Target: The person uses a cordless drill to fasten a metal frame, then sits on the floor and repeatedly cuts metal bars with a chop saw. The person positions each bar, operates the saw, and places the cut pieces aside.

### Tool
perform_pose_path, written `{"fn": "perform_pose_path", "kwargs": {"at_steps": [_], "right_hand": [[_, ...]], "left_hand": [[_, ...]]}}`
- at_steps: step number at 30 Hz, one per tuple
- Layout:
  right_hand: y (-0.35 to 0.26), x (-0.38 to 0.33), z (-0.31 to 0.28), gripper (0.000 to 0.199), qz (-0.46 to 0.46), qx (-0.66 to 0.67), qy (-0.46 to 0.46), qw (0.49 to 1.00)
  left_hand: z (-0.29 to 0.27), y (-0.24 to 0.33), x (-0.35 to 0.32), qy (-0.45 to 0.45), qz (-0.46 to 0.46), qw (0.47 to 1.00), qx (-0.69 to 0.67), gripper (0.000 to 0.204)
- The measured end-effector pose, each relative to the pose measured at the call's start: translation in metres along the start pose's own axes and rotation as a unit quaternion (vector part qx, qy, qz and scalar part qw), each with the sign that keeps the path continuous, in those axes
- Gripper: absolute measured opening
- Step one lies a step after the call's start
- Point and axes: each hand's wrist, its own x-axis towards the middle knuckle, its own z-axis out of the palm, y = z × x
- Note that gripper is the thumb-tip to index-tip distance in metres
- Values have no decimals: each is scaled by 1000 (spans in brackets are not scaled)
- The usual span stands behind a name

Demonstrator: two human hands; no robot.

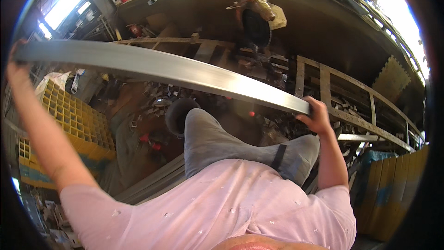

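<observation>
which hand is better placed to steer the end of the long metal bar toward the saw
Right, probably. The right hand grips the long grey metal bar at its end nearest the round-bladed cut-off saw; the left hand holds the far end.

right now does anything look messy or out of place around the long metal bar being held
Yes. Below the long grey metal bar, held by the left hand and right hand, small metal offcuts lie scattered loose on the floor, beside the yellow plastic grid crate.

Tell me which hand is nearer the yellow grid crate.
Left. The left hand grips the steel bar's far end above the yellow grid crate; the right hand holds the opposite end, well away.
</observation>
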Motion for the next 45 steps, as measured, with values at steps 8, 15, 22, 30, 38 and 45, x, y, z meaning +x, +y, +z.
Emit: {"fn": "perform_pose_path", "kwargs": {"at_steps": [8,15,22,30,38,45], "right_hand": [[-20,-95,-105,58,129,-271,61,952],[-60,-140,-126,56,226,-375,43,898],[-89,-95,-101,59,232,-413,14,881],[-56,-48,-93,74,234,-423,-17,875],[58,62,-51,64,183,-415,-47,890],[146,136,-20,72,262,-392,-59,880]], "left_hand": [[106,-462,-107,142,-190,961,-145,39],[130,-680,-174,216,-358,878,-232,47],[125,-769,-179,269,-338,893,-123,64],[182,-774,-202,229,-378,897,-25,54],[278,-779,-267,92,-428,896,70,50],[345,-814,-300,2,-360,931,52,95]]}}
